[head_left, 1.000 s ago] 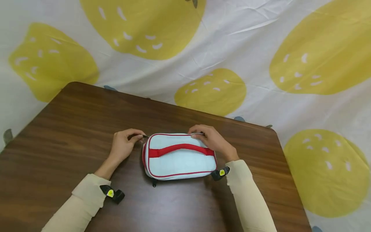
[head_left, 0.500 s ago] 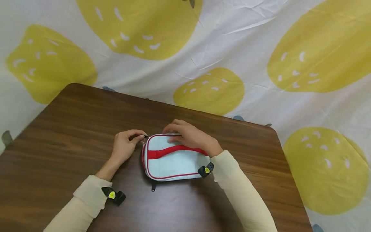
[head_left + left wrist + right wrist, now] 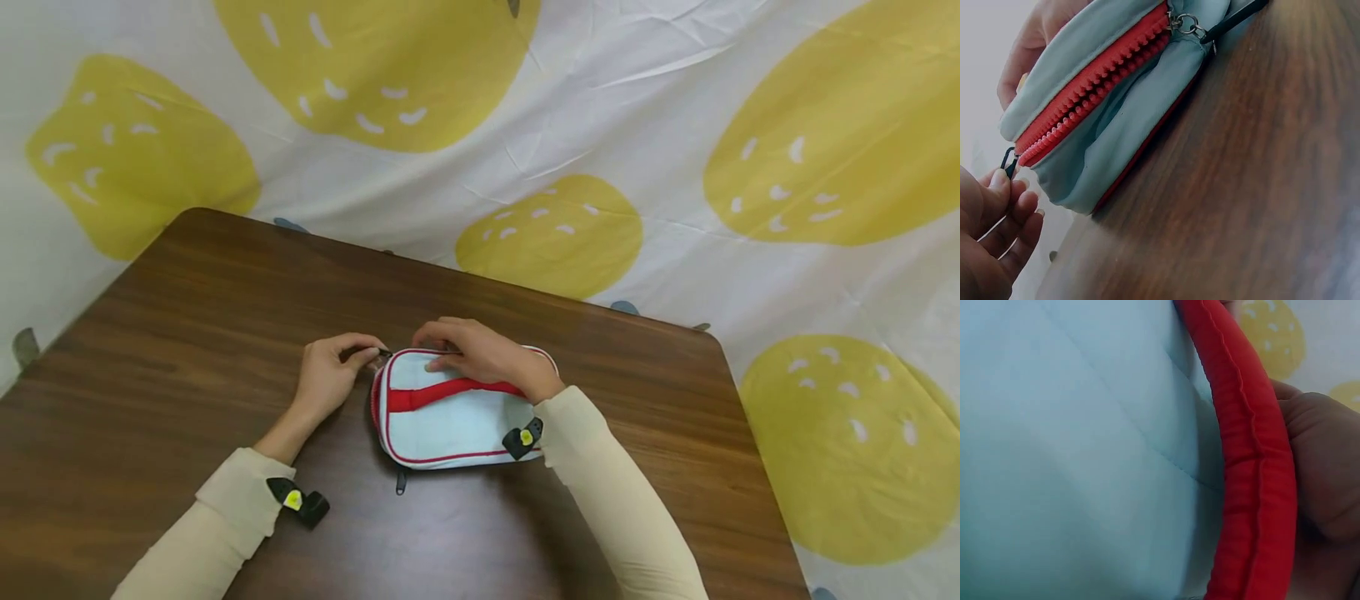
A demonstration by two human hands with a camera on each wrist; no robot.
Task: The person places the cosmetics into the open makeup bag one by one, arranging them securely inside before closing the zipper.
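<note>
Pinching the small dark zipper pull (image 3: 384, 353) between thumb and fingertips, our left hand (image 3: 328, 379) anchors the far left corner of the pouch (image 3: 457, 421), while our right hand (image 3: 480, 354) curls over the far top edge and grips something there; we judge it is a second slider, but the fingers hide it and we cannot tell for sure. The pouch lies flat on the table (image 3: 187, 333), near the middle and a little toward the far right edge, with both our sleeves (image 3: 615, 500) reaching in from the near edge.

We judge the pouch to be light and soft: its fabric sags and folds below the zipper in the left wrist view, so it will give and slide on the smooth wood unless one hand braces it. It is not fragile. The best holds are the metal pulls for working the zipper, the padded body for steadying, and the red strap (image 3: 1247, 456) for lifting.

It is pale blue, lightly quilted, rounded at the corners and trimmed in red piping. A red strap runs lengthwise across the top face. Chunky red zipper teeth (image 3: 1085, 94) run along the side, and another pull with a small ring and dark tab (image 3: 1210, 28) sits at the near end.
</note>
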